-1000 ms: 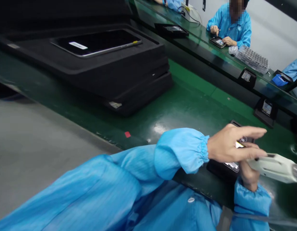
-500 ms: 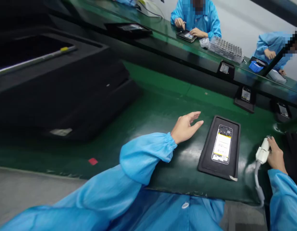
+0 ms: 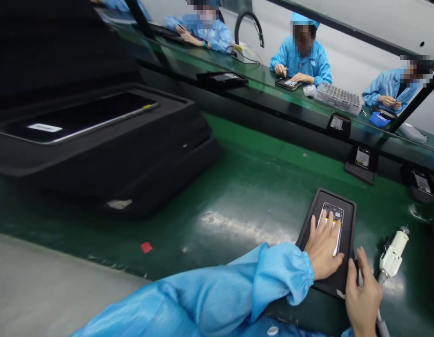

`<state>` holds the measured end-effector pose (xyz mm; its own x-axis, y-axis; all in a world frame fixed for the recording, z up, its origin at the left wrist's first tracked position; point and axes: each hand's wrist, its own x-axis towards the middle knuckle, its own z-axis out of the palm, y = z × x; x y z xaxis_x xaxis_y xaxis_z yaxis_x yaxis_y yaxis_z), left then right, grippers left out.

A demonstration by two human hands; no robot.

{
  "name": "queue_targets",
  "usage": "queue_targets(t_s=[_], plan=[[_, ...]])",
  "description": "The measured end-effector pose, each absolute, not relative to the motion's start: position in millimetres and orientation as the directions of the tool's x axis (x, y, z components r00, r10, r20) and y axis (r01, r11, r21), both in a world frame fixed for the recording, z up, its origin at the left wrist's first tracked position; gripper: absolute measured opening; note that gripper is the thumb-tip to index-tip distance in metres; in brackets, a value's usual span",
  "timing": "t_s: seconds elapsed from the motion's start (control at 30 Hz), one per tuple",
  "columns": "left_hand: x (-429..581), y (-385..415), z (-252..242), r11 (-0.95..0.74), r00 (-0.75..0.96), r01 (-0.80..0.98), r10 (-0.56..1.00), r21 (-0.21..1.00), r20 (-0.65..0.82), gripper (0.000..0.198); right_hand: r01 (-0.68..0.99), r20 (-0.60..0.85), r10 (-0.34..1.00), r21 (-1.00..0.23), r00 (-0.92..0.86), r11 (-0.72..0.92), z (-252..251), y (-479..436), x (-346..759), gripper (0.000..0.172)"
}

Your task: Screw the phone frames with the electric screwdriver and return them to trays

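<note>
My left hand is spread flat over an opened phone, covering most of its white battery. The phone lies in a recess of a black foam tray on the green bench. At the tray's lower right edge is my right hand, fingers apart and holding nothing; whether it touches the tray I cannot tell. Just right of that hand a white electric screwdriver with a grey cable lies on the bench.
At left stands a stack of black foam trays, a dark phone in the top one. More trays with phones, one a small tray, line the far belt. Co-workers in blue sit beyond it. A red scrap lies on the green bench.
My left hand has moved right and down onto the phone. My right hand has let go of the electric screwdriver and come left to the tray's edge. The camera view has shifted.
</note>
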<state>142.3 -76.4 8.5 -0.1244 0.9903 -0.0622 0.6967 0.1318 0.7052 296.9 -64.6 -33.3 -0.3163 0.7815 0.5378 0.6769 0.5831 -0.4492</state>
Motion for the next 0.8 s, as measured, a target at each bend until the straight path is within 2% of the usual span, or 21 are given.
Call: queue_targets(t_s=[0.13, 0.23, 0.33, 0.4, 0.47, 0.53, 0.6, 0.63, 0.7, 0.73, 0.8], plan=[[128.9, -79.6, 10.0, 0.136, -0.184, 0.532, 0.982, 0.836, -0.043, 0.087, 0.661, 0.48, 0.834, -0.536, -0.274, 0.525, -58.1, -68.7, 288.3, 0.053], [115.3, -77.8, 5.7, 0.036, -0.331, 0.179, 0.943, 0.983, 0.025, 0.085, 0.673, 0.437, 0.869, -0.573, -0.233, 0.468, -65.7, -68.9, 283.4, 0.058], [109.1, -68.1, -2.7, -0.131, -0.407, -0.219, 0.913, 0.967, 0.031, 0.082, 0.693, 0.419, 0.88, -0.566, -0.224, 0.446, -69.2, -68.2, 280.1, 0.065], [110.5, -62.1, -7.2, -0.134, -0.383, -0.336, 0.924, 0.932, -0.005, 0.086, 0.73, 0.409, 0.89, -0.542, -0.202, 0.415, -70.9, -67.1, 280.2, 0.072], [111.4, -62.2, -8.4, -0.082, -0.363, -0.248, 0.932, 0.965, -0.014, 0.086, 0.789, 0.379, 0.906, -0.491, -0.188, 0.369, -72.3, -65.6, 282.1, 0.08], [106.7, -71.2, -6.6, -0.04, -0.379, 0.071, 0.923, 0.997, 0.064, 0.08, 0.828, 0.336, 0.919, -0.442, -0.204, 0.345, -72.4, -64.2, 284.5, 0.083], [95.3, -87.9, -5.0, 0.033, -0.391, 0.453, 0.906, 0.891, 0.165, 0.07, 0.821, 0.303, 0.924, -0.448, -0.233, 0.354, -70.9, -63.6, 285.6, 0.081], [88.3, -97.6, -5.6, 0.098, -0.388, 0.585, 0.906, 0.805, 0.172, 0.067, 0.802, 0.297, 0.925, -0.479, -0.236, 0.358, -69.5, -63.7, 285.4, 0.08], [75.4, -116.8, -10.4, 0.215, -0.363, 0.71, 0.928, 0.671, 0.088, 0.063, 0.728, 0.296, 0.934, -0.594, -0.197, 0.342, -65.4, -64.9, 283.4, 0.079], [70.5, -125.1, -14.3, 0.233, -0.338, 0.726, 0.94, 0.647, 0.04, 0.06, 0.676, 0.277, 0.95, -0.674, -0.141, 0.297, -62.7, -65.7, 281.7, 0.077], [63.8, -137.4, -22.4, 0.191, -0.27, 0.696, 0.963, 0.692, 0.006, 0.053, 0.504, 0.152, 0.988, -0.854, 0.012, 0.126, -55.5, -67.3, 277.2, 0.073]])
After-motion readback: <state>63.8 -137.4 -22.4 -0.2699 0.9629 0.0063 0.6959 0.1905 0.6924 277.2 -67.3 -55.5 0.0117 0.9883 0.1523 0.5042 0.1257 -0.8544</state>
